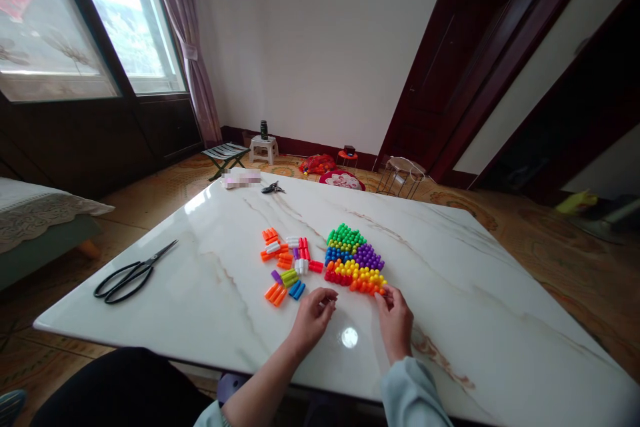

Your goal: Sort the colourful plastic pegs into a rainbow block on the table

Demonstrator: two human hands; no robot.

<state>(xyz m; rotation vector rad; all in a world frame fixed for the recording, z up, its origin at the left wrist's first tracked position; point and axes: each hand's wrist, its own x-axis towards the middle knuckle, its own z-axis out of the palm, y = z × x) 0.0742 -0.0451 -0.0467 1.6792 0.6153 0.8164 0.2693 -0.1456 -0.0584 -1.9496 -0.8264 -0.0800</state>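
A cluster of small round-topped plastic pieces [357, 263] stands on the white marbled table [200, 320], grouped by colour: green, yellow-green, blue, purple, yellow, red and orange. At its near right corner, my right hand [396, 320] pinches an orange round-topped piece [379, 291] between thumb and fingers. My left hand [314, 317] hovers just in front of the cluster, loosely curled with thumb and fingers apart and nothing visible in them. Left of the cluster lie short plastic tubes, side by side in small groups: orange tubes [275, 293], blue tubes [297, 290], yellow-green tubes [289, 277], white and red ones.
Black-handled scissors [133, 279] lie on the table's left side. Near the far edge are a dark clipper-like tool [273, 187] and a partly blurred pale packet [243, 178]. Beyond the table stand a folding stool [226, 153], a white stool [263, 148] and a wire-framed stool [401, 177].
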